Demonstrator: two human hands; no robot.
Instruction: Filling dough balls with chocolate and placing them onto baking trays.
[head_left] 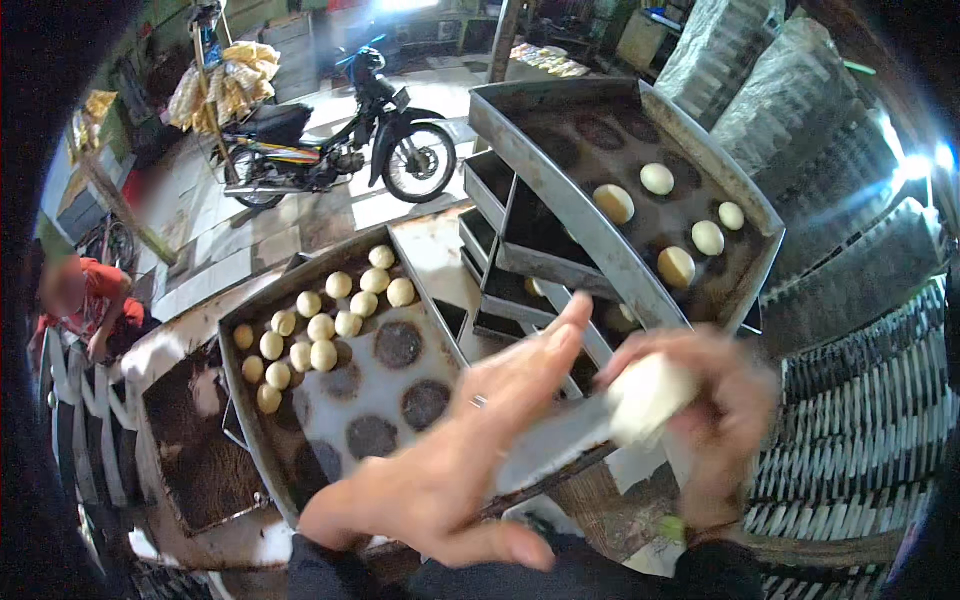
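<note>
My left hand (450, 470) is open, with its fingers stretched out and the thumb apart. It hovers over the near right part of a shallow metal tray (335, 425) and touches nothing I can see. Several small pale dough balls (321, 327) are grouped at that tray's far and left sides, beside dark round marks. Blurred by motion, my right hand (730, 410) is closed around a larger pale dough ball (650, 395). Beyond it, a second metal tray (560, 185) is propped higher and holds several dough balls (708, 238), some larger.
More metal trays (490, 190) are stacked beneath the raised one. A dark shallow tray (200, 450) lies at the left. A person in orange (95, 305) sits at far left. A motorcycle (340, 140) stands beyond the trays. Woven panels (850, 400) line the right side.
</note>
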